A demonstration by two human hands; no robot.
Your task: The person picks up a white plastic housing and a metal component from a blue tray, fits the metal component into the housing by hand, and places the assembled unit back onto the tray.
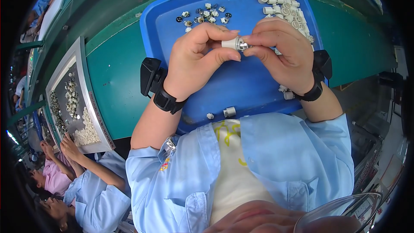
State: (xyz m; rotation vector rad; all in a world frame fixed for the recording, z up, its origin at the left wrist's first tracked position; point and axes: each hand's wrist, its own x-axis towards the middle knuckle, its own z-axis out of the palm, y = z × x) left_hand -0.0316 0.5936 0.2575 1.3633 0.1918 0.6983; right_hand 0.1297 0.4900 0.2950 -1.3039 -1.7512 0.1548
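Observation:
Above the blue tray, my two hands meet fingertip to fingertip. My left hand pinches a white cylindrical housing, which resembles a small lamp socket, between thumb and forefinger. A shiny metal insert sits at the housing's right end, and the fingertips of my right hand close on it. How deep the insert sits inside the housing I cannot tell. Beyond my left hand, small white-and-metal parts lie scattered with a few black round pieces.
White cylinders are heaped along the tray's right side. One white cylinder and a small white piece lie at its near edge. Leftward, a metal-framed tray holds piled parts on the green bench; a co-worker's hand is at it.

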